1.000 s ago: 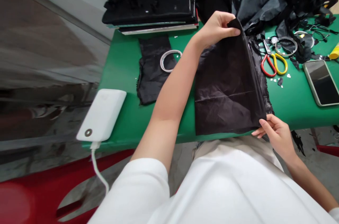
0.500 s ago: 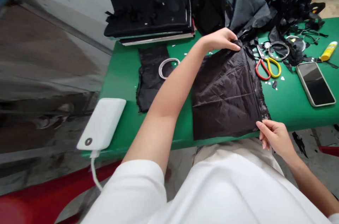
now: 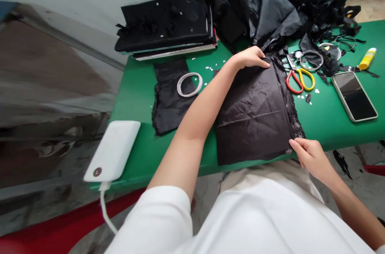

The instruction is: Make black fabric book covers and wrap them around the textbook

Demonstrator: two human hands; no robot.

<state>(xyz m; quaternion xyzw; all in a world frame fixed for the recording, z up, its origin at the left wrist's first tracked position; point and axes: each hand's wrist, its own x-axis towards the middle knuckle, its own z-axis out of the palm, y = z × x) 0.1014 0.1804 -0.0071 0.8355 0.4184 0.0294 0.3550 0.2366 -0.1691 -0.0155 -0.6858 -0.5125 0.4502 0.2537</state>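
A sheet of thin, creased black fabric [image 3: 252, 121] lies on the green table, a folded strip with a frayed edge along its right side. My left hand [image 3: 252, 57] is closed on the far right corner of the fabric, thumb on top. At the near right corner, my right hand [image 3: 311, 156] pinches the edge between thumb and curled fingers. Scissors [image 3: 300, 79] with one red and one yellow handle lie just right of the fabric. To the left, a white tape roll [image 3: 179, 85] rests on a smaller black fabric piece [image 3: 165, 113], partly behind my left forearm.
A folded black stack [image 3: 165, 25] and crumpled black fabric [image 3: 276, 17] line the back. Black scraps [image 3: 321, 1], another tape ring [image 3: 321, 61], a glue stick [image 3: 367, 58] and a phone [image 3: 355, 95] are right. A cabled white power bank [image 3: 112, 150] sits at the left edge.
My left hand has come slightly nearer to me at the fabric's far corner, and the tape roll shows more fully. My right hand keeps to the near corner. The view has shifted a little.
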